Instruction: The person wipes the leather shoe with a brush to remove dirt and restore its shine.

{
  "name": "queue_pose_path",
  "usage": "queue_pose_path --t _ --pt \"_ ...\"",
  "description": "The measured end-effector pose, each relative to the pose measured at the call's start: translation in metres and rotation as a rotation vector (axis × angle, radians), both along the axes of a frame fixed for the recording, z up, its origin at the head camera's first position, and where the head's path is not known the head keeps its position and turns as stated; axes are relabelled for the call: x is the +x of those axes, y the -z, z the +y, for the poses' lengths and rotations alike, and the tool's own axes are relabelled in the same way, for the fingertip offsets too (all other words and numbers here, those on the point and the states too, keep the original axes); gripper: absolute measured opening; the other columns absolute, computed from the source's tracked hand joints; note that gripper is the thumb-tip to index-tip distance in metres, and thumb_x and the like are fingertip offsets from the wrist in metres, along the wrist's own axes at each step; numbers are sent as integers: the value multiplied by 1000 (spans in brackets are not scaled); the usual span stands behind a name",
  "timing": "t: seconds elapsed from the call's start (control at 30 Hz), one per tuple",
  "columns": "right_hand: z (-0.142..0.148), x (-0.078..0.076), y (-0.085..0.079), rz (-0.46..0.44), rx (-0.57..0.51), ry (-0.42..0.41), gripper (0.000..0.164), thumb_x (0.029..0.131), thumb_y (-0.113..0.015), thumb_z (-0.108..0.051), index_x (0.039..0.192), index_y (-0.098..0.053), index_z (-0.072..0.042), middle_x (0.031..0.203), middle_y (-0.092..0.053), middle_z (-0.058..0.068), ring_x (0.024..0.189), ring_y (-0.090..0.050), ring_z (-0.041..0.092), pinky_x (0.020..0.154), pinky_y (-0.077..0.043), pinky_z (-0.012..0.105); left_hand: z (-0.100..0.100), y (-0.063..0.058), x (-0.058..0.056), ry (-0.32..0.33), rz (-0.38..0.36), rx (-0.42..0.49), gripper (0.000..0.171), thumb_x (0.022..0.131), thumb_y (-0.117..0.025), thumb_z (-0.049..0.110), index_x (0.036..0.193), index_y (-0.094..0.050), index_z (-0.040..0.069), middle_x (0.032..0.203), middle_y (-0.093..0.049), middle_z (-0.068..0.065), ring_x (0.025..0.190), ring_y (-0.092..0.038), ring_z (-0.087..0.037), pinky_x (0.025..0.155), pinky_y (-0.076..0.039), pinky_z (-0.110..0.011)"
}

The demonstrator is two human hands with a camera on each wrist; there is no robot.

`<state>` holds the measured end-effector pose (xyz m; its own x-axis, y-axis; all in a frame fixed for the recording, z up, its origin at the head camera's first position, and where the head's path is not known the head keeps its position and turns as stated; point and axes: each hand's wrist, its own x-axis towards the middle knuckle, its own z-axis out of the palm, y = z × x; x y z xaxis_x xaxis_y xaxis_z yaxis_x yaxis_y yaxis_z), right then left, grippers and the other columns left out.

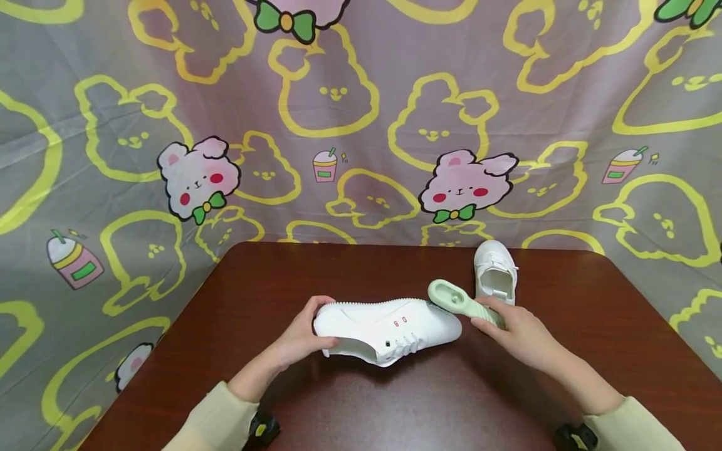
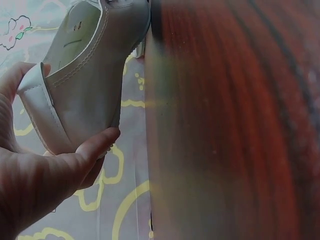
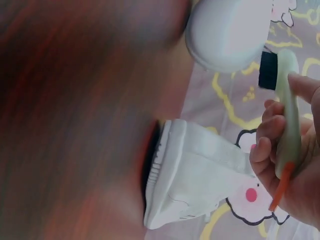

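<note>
Held shoe [image 1: 361,318]: plain white, turned on its side over the middle of the table [image 1: 361,413], toe to the right, opening toward the person; whether it rests on the surface cannot be told
Upper [image 2: 90,95]: smooth, with stitched seams along the collar and at the heel
Markings: small red characters [image 1: 400,321] on the side, a tiny dark square [image 1: 387,343] beside the white laces [image 1: 408,342]
Sole edge [image 1: 372,304]: finely ridged, running along the far side
Left hand [image 1: 299,337]: gripping the heel, thumb at the opening, fingers round the back
Brush [image 1: 465,305]: pale green, rounded head with a hollow in its back, grooved handle, orange strip [image 3: 282,186] at the handle's end
Bristles [image 3: 268,70]: dark and dense, right by the toe end of the held shoe; contact cannot be told
Right hand [image 1: 519,329]: fingers curled round the brush's handle, a firm hold
Second shoe [image 1: 493,255]: also white, standing upright at the far right of the table, toe pointing away
Backdrop [image 1: 361,75]: grey cloth with yellow outlines, pink cartoon faces and green bows
Sleeves [image 1: 211,416]: pale, dark devices [image 1: 264,429] at the wrists
</note>
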<state>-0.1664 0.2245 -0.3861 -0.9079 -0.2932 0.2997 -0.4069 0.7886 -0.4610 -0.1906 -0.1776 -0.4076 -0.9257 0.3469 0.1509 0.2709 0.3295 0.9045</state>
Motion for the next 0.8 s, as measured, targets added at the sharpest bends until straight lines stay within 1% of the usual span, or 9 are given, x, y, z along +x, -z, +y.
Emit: queue_pose_path --t 0.1,0.27,0.37,0.4,0.47,0.6,0.67,0.73,0.8 --pt "-2 1 -1 7 -16 -29 34 92 -67 -34 121 -62 -16 97 -66 -4 78 -56 13 67 -44 37 0 1 0 2 -2 -2 69 69 -78 3 129 -43 0 122 -52 -15 106 -50 -25 89 -39 -30" --pt "-15 8 -4 3 -7 -254 27 93 -65 -35 118 -62 -26 94 -61 -18 79 -53 3 70 -45 29 -1 0 -2 9 11 -4 69 69 -78 3 128 -43 1 123 -52 -15 105 -50 -25 89 -39 -31" --pt "-20 9 -6 3 24 -336 26 93 -65 -36 117 -61 -28 90 -58 -21 79 -52 1 70 -45 27 0 -1 -3 9 12 -3 69 69 -78 2 128 -43 2 123 -52 -14 105 -50 -25 89 -39 -31" --pt "-20 8 -7 3 30 -339 25 93 -65 -35 117 -61 -28 89 -57 -21 78 -52 1 69 -44 27 0 -1 -3 7 12 -2 69 69 -78 2 128 -43 2 123 -52 -14 105 -50 -25 89 -39 -32" --pt "-19 5 -8 -15 38 -299 26 93 -65 -36 118 -61 -27 89 -58 -20 77 -51 3 68 -44 28 0 -1 -3 6 17 -1 69 69 -79 2 128 -44 2 123 -52 -14 106 -50 -25 89 -39 -32" --pt "-12 -5 -9 -60 19 -123 33 94 -64 -37 121 -62 -19 92 -62 -9 76 -52 11 66 -42 32 0 -1 -2 7 15 -2 70 68 -79 2 128 -43 1 123 -52 -14 106 -50 -25 90 -38 -34" --pt "-10 -7 -10 -68 3 -57 35 93 -65 -36 122 -62 -16 93 -63 -3 76 -52 14 65 -41 35 -1 0 -2 7 6 -6 70 68 -79 2 128 -43 1 123 -52 -14 106 -50 -25 90 -38 -35" --pt "-10 -6 -10 -63 -14 -50 36 93 -66 -36 122 -62 -15 95 -63 -3 77 -52 15 66 -42 35 -1 0 -2 6 -1 -13 70 68 -79 3 128 -43 2 123 -52 -13 106 -49 -25 91 -38 -36" --pt "-13 -3 -10 -53 -20 -114 33 93 -66 -35 121 -63 -19 95 -64 -7 78 -53 12 67 -43 33 -1 0 -2 7 -4 -11 70 68 -79 2 128 -43 2 123 -52 -13 106 -49 -26 91 -37 -37"
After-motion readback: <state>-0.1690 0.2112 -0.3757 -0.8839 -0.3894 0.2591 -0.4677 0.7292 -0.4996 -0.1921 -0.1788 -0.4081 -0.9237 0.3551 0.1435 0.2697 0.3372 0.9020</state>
